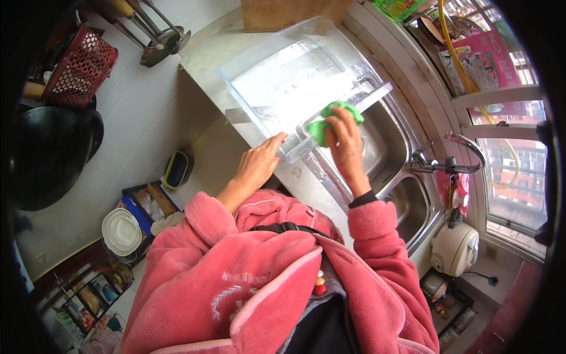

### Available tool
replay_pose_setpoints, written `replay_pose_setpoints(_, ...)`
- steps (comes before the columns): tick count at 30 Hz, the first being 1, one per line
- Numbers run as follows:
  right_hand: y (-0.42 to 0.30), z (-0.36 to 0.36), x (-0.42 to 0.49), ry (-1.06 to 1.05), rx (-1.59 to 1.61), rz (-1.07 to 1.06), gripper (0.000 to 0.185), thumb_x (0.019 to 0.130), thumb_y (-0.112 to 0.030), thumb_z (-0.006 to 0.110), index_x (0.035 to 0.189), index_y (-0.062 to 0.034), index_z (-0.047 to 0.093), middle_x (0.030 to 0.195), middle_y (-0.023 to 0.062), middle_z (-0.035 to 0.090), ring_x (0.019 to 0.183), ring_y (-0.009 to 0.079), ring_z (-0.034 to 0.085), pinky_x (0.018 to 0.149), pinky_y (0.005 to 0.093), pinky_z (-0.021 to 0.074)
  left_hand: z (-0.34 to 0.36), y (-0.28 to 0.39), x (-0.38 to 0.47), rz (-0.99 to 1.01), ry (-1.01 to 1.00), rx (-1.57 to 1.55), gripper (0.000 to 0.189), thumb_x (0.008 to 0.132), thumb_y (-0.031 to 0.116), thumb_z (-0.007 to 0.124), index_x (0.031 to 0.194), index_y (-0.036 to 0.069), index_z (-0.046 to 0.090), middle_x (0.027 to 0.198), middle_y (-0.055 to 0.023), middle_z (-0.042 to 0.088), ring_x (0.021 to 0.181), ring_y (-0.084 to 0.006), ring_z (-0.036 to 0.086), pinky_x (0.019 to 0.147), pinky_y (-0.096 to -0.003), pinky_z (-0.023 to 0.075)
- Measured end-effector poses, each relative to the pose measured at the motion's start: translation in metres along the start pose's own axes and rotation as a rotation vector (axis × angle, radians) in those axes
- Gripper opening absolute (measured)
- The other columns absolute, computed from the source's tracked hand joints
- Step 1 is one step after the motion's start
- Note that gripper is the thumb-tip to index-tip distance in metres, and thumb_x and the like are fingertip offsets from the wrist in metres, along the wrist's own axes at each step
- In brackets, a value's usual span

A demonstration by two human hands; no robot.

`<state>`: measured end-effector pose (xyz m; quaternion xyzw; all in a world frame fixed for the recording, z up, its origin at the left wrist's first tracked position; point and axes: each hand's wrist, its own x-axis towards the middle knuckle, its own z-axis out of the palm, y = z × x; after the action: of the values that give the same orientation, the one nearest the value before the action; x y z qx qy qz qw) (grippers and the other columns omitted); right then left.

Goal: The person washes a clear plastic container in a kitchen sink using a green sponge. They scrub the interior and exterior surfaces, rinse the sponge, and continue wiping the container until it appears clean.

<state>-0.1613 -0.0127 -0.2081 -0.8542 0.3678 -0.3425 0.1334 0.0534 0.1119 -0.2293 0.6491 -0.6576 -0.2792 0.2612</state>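
Observation:
A clear plastic drawer or bin lies on the worktop and reaches over the edge of a steel double-bowl sink. My right hand grips a crumpled green cloth against the near wall of the clear bin. Close to the bin's near left corner is my left hand, its fingertips at the wall and nothing seen in its grasp. Whether those fingertips touch the plastic is hard to tell. The cloth hides part of the bin's rim. Bright glare covers much of the bin's floor.
A chrome faucet stands right of the sink, by the window. Below it sits a white rice cooker. Ladles, a red perforated basket and a black wok hang at the left. A wooden board stands behind the bin.

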Motion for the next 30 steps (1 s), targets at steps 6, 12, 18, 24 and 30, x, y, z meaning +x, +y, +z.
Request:
replay_pose_setpoints(6, 0.016, -0.002, 0.014, -0.013, 0.066, 0.026, 0.017, 0.089, -0.001, 0.066, 0.106, -0.0004, 0.064, 0.125, 0.0169, 0.062, 0.121, 0.0384, 0.057, 0.102, 0.0458, 0.0460, -0.002, 0.010, 0.002, -0.012, 0.141, -0.102, 0.076, 0.084, 0.002, 0.066, 0.152, 0.007, 0.032, 0.137, -0.0185, 0.058, 0.122, -0.0392, 0.058, 0.101, -0.0449, 0.0497)
replay_pose_setpoints(12, -0.027, 0.006, -0.016, -0.147, 0.245, -0.049, 0.027, 0.080, 0.000, 0.074, 0.106, -0.0036, 0.066, 0.125, 0.0134, 0.063, 0.122, 0.0386, 0.057, 0.103, 0.0470, 0.0459, -0.002, 0.024, 0.004, 0.162, 0.277, -0.205, 0.091, 0.081, 0.001, 0.069, 0.158, 0.005, 0.023, 0.160, -0.0196, 0.032, 0.148, -0.0375, 0.031, 0.119, -0.0428, 0.0306)
replay_pose_setpoints(18, -0.038, 0.011, -0.021, -0.141, 0.174, -0.114, 0.031, 0.078, -0.004, 0.075, 0.108, -0.0066, 0.066, 0.126, 0.0113, 0.063, 0.124, 0.0370, 0.055, 0.101, 0.0481, 0.0468, 0.022, 0.034, 0.008, 0.223, 0.147, -0.281, 0.101, 0.078, -0.003, 0.072, 0.160, 0.007, 0.014, 0.162, -0.0278, 0.015, 0.149, -0.0455, 0.024, 0.119, -0.0464, 0.0324)
replay_pose_setpoints(24, -0.040, 0.014, -0.023, -0.091, 0.107, -0.109, 0.035, 0.079, -0.006, 0.075, 0.112, -0.0068, 0.065, 0.128, 0.0115, 0.061, 0.124, 0.0367, 0.055, 0.102, 0.0483, 0.0465, 0.025, 0.033, 0.018, 0.140, 0.108, -0.211, 0.114, 0.071, 0.001, 0.084, 0.161, 0.015, 0.016, 0.161, -0.0291, 0.013, 0.145, -0.0495, 0.028, 0.115, -0.0496, 0.0381)
replay_pose_setpoints(30, -0.014, 0.007, -0.014, -0.051, -0.004, -0.056, 0.034, 0.080, -0.003, 0.074, 0.113, -0.0065, 0.064, 0.130, 0.0121, 0.061, 0.128, 0.0366, 0.054, 0.104, 0.0475, 0.0459, 0.021, 0.035, 0.018, 0.191, 0.093, -0.055, 0.108, 0.073, 0.007, 0.085, 0.160, 0.013, 0.022, 0.162, -0.0240, 0.021, 0.142, -0.0442, 0.037, 0.113, -0.0460, 0.0408)
